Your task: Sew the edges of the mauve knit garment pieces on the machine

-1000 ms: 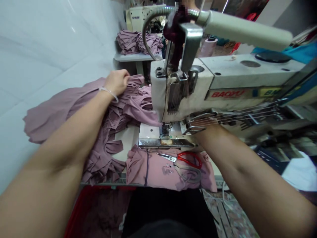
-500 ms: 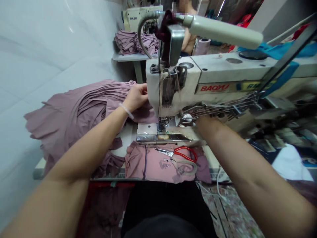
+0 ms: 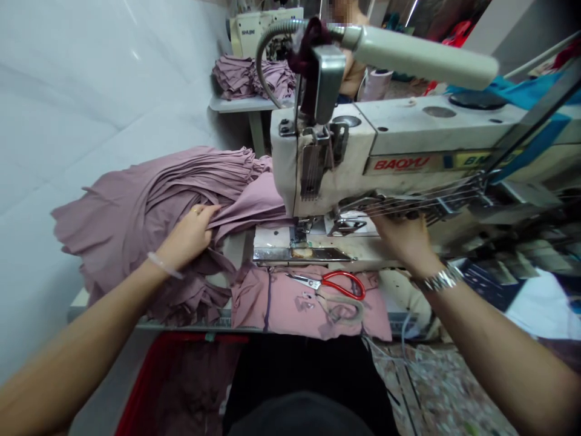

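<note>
My left hand [image 3: 188, 235] lies on a gathered mauve garment [image 3: 136, 212], its fingers pinching the folds left of the sewing machine. The white BAOYU industrial sewing machine [image 3: 363, 151] stands at the centre, and its presser foot [image 3: 299, 233] rests on the needle plate with no cloth under it. My right hand [image 3: 402, 239] reaches under the machine's thread guide rods, fingers apart and holding nothing I can see. Red-handled scissors [image 3: 342, 286] lie on a pink cloth [image 3: 295, 306] just below the needle plate, nearest my right hand.
A gooseneck lamp [image 3: 422, 54] arches above the machine. Behind it, a person's torso [image 3: 354, 75] and a second sewing machine [image 3: 258, 30] stand near a table of stacked mauve garments [image 3: 249, 79]. A white wall [image 3: 91, 91] runs along the left. A red bin [image 3: 181, 381] sits below.
My left hand has moved back toward me and left, from beside the machine head onto the folds. My right hand has moved forward under the guide rods. The mauve cloth lies further from the needle.
</note>
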A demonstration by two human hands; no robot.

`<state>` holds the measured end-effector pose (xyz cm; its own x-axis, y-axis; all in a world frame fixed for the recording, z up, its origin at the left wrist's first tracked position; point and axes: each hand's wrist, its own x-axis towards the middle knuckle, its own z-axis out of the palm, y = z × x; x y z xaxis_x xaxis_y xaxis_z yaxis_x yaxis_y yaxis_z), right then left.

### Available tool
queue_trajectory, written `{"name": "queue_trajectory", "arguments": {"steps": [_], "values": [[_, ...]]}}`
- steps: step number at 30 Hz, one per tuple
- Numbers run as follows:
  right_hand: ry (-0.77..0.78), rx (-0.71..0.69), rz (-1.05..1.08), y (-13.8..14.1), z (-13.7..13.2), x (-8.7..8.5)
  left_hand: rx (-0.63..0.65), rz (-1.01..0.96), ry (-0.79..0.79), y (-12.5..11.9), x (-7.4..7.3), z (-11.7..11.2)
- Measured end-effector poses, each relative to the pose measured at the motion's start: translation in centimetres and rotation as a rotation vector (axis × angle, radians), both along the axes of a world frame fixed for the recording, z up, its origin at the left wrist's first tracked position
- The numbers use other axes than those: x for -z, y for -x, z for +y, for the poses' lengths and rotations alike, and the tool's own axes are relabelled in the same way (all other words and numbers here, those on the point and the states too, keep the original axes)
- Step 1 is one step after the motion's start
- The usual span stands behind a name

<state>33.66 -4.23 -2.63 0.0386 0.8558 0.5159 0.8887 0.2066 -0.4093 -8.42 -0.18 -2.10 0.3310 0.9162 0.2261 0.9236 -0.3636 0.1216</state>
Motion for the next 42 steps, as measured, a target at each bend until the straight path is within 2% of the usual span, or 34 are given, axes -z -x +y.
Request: {"name": "queue_trajectory", "arguments": {"steps": [2, 3, 5, 7, 9, 11, 14, 15, 17, 18, 20, 22, 24, 25, 26, 28, 30, 32, 37, 42], "values": [[0.015, 0.004, 0.085, -0.7, -2.9, 0.4, -0.080, -0.045, 0.061, 1.3, -0.6, -1.9], [0.029, 0.004, 0.210, -1.0, -4.4, 0.7, -0.122, -0.078, 0.092, 1.6, -1.1, -2.7], [0.022, 0.106, 0.363, -1.4, -7.1, 1.4, -0.194, -0.149, 0.141, 1.6, -2.3, -3.9], [0.056, 0.195, 0.532, -1.8, -8.8, 2.3, -0.249, -0.234, 0.173, 1.2, -3.3, -4.6], [0.083, 0.214, 0.789, -2.0, -9.4, 3.0, -0.322, -0.360, 0.243, 0.9, -4.0, -5.1], [0.050, 0.142, 1.147, -2.3, -9.3, 3.4, -0.419, -0.635, 0.291, 0.8, -4.2, -5.2], [0.016, -0.039, 1.599, -2.2, -8.8, 3.0, -0.555, -1.184, 0.227, 1.1, -3.9, -4.4], [0.020, -0.090, 1.686, -1.9, -8.7, 2.7, -0.580, -1.323, 0.196, 1.1, -3.8, -3.9], [0.016, -0.150, 1.754, -0.6, -8.3, 1.9, -0.575, -1.481, 0.165, 0.8, -3.7, -3.0], [-0.012, -0.160, 1.728, 0.5, -8.1, 1.6, -0.529, -1.506, 0.134, 0.2, -3.6, -2.7], [-0.099, -0.172, 1.499, 3.2, -7.6, 1.1, -0.314, -1.385, 0.040, -1.9, -3.0, -2.7], [-0.232, -0.244, 0.931, 6.0, -7.1, 1.1, -0.007, -1.095, -0.002, -4.9, -2.0, -3.4], [-0.204, -0.445, 0.250, 7.7, -6.5, 1.5, 0.244, -0.827, 0.068, -8.1, -0.4, -4.6], [-0.179, -0.505, -0.041, 7.9, -6.2, 1.7, 0.376, -0.614, 0.045, -9.4, 0.5, -5.2], [-0.159, -0.522, -0.268, 7.8, -5.8, 2.0, 0.442, -0.443, -0.029, -10.4, 1.3, -5.8], [-0.143, -0.457, -0.548, 6.6, -5.1, 2.3, 0.471, -0.146, -0.206, -11.4, 2.5, -6.6], [-0.125, -0.418, -0.686, 5.0, -4.6, 2.4, 0.416, -0.011, -0.341, -11.6, 3.1, -7.1], [-0.128, -0.453, -0.757, 4.1, -4.4, 2.2, 0.413, 0.049, -0.387, -11.5, 3.1, -7.5], [-0.195, -0.598, -0.727, 4.2, -5.0, 2.1, 0.404, 0.117, -0.294, -12.4, 2.4, -8.8], [-0.152, -0.571, -0.655, 4.2, -5.1, 2.5, 0.321, 0.148, -0.250, -13.2, 2.2, -9.3]]}}
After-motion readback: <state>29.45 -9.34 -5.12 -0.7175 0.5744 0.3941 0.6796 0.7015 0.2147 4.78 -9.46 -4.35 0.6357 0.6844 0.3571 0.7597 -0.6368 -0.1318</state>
